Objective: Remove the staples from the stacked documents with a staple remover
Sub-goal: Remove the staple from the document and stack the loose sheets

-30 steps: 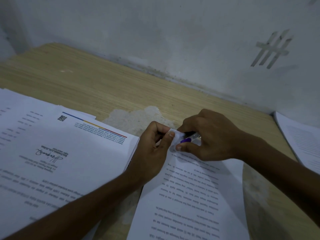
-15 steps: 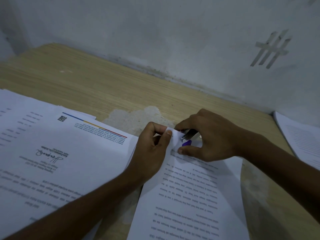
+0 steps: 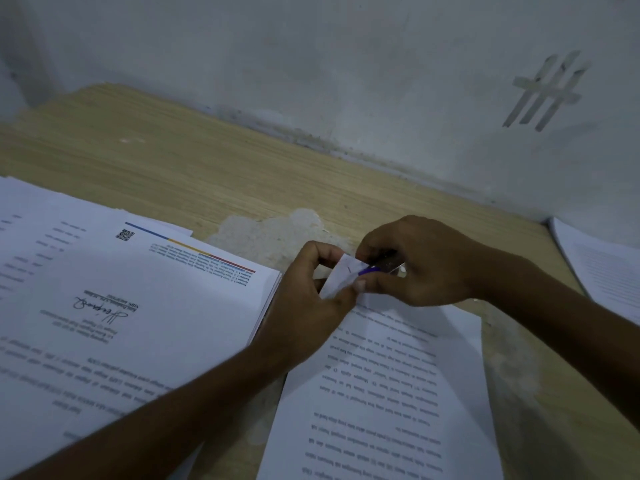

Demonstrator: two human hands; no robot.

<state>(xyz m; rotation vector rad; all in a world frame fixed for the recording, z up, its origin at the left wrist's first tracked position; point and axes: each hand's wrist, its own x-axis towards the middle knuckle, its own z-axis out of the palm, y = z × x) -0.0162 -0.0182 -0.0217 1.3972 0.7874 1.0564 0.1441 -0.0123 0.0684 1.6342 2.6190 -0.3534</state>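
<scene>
A stapled document of printed text lies on the wooden desk in front of me. My left hand pinches its far left corner and holds it folded up, so a staple shows on the raised flap. My right hand grips a staple remover with a purple and metal body. The remover's tip sits at the folded corner, right beside the staple. Most of the tool is hidden inside my right hand.
A thick stack of printed documents covers the desk's left side, its top sheet bearing a signature and a coloured stripe. Another paper pile lies at the right edge. A grey wall runs behind the desk, which has a worn patch.
My left hand has folded the corner higher, exposing the staple. My right hand shifted the remover slightly, and its tip now meets the raised flap.
</scene>
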